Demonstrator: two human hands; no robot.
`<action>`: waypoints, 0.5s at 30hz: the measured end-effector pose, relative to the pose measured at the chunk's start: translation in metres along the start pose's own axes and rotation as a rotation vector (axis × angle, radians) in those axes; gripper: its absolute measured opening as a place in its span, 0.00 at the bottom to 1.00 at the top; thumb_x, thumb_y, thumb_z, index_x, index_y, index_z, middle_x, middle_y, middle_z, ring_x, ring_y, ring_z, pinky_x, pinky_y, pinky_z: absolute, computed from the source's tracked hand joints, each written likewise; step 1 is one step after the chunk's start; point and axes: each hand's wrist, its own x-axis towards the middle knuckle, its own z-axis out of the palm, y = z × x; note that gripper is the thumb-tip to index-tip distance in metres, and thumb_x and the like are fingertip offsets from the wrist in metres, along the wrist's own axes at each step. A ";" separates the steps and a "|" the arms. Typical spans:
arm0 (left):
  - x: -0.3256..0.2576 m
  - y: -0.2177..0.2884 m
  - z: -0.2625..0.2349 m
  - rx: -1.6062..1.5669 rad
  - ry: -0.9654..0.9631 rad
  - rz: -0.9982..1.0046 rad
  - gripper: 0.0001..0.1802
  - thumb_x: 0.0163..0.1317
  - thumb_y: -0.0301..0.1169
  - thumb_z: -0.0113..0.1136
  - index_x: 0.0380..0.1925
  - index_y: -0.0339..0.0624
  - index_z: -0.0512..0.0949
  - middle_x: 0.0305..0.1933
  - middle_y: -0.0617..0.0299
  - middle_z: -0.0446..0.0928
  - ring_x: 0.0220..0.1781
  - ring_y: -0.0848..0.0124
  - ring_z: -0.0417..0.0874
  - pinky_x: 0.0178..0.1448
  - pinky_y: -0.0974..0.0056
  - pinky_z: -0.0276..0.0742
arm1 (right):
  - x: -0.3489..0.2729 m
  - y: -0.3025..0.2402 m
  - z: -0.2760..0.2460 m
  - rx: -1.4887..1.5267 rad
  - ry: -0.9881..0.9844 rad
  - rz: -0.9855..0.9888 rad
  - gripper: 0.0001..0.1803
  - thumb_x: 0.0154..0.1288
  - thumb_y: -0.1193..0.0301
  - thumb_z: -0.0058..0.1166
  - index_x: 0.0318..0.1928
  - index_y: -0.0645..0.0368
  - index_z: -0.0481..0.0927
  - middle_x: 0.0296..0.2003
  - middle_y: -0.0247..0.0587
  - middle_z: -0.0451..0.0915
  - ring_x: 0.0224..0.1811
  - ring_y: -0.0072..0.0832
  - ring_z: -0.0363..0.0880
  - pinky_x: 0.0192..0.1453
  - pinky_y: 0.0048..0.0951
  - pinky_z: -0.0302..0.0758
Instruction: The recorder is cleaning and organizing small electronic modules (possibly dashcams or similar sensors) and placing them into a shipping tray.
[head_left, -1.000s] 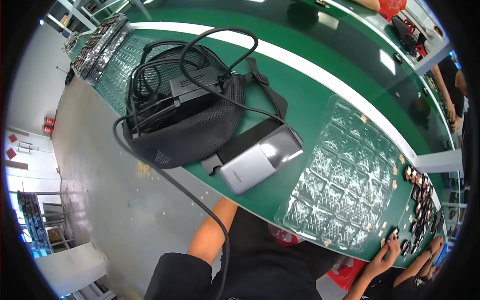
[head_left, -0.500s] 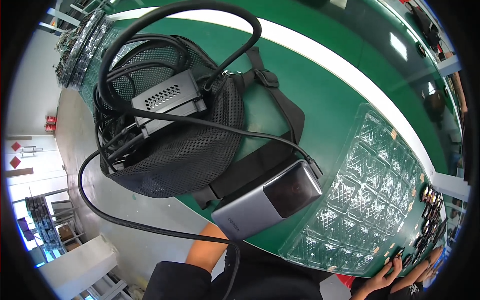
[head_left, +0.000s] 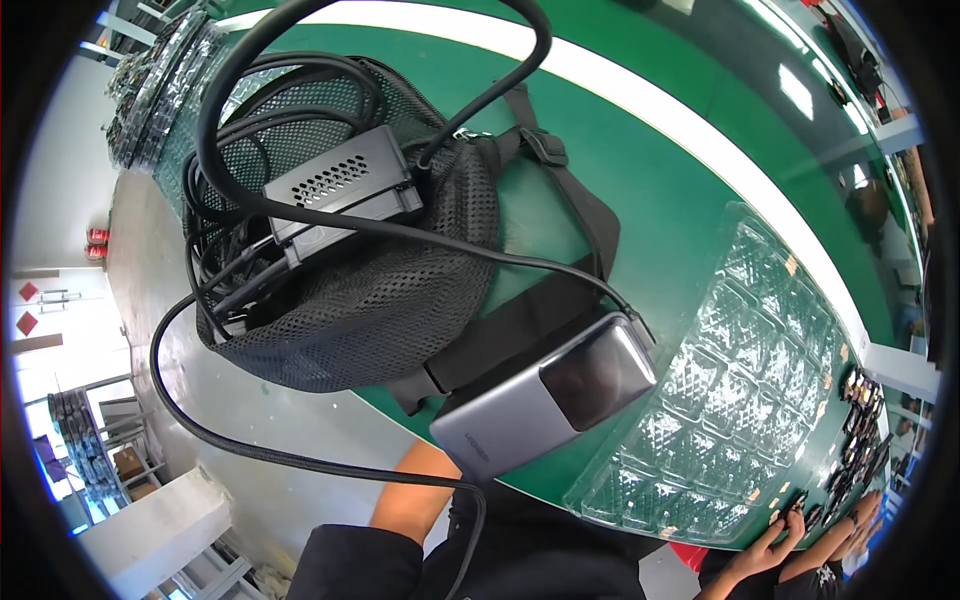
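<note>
My left forearm (head_left: pixel 412 492) comes up from a black sleeve at the lower edge. Its hand is hidden behind the grey power bank (head_left: pixel 500 425), so I cannot see what its fingers do. My right hand does not show. The power bank has a dark glossy panel and a cable plugged into its far right end. Beyond it is a black mesh waist bag (head_left: pixel 390 310) with a strap and buckle (head_left: pixel 543 147). A grey vented box (head_left: pixel 325 185) and looped black cables (head_left: pixel 225 160) sit in and over the bag's opening.
A clear plastic compartment tray (head_left: pixel 715 390) lies on the green table (head_left: pixel 640 180) at right. Past it are small dark parts (head_left: pixel 855 450) and another person's hands (head_left: pixel 785 540). Stacked trays (head_left: pixel 165 90) stand far left. A white beam (head_left: pixel 165 535) is at lower left.
The bag, box and power bank appear slightly farther right, and the top cable loop sits higher. My forearm stays in nearly the same place.
</note>
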 end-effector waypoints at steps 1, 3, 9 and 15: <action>-0.001 0.000 0.007 -0.028 -0.015 0.010 0.25 0.64 0.47 0.60 0.56 0.45 0.82 0.64 0.47 0.77 0.65 0.48 0.75 0.68 0.46 0.70 | 0.003 -0.009 -0.003 0.000 0.014 0.023 0.11 0.75 0.81 0.47 0.53 0.73 0.77 0.54 0.47 0.79 0.59 0.38 0.75 0.69 0.37 0.68; 0.006 0.010 0.030 -0.099 -0.065 0.051 0.25 0.64 0.46 0.60 0.56 0.45 0.82 0.63 0.47 0.77 0.65 0.48 0.75 0.68 0.46 0.70 | 0.009 -0.030 -0.004 -0.132 -0.032 -0.041 0.13 0.72 0.80 0.48 0.53 0.71 0.79 0.51 0.51 0.80 0.58 0.44 0.76 0.68 0.43 0.68; 0.050 0.074 0.125 -0.304 -0.330 0.283 0.24 0.64 0.46 0.60 0.56 0.45 0.82 0.62 0.46 0.78 0.64 0.48 0.76 0.68 0.46 0.70 | 0.027 -0.071 0.018 -0.108 -0.075 -0.098 0.18 0.59 0.83 0.52 0.50 0.65 0.84 0.47 0.50 0.79 0.59 0.49 0.75 0.70 0.46 0.67; 0.090 0.099 0.114 -0.316 -0.410 0.439 0.24 0.65 0.45 0.60 0.56 0.45 0.82 0.61 0.46 0.79 0.63 0.48 0.77 0.68 0.47 0.70 | 0.043 -0.098 0.008 -0.203 -0.167 -0.176 0.25 0.52 0.86 0.56 0.51 0.55 0.87 0.49 0.39 0.79 0.62 0.50 0.70 0.68 0.48 0.70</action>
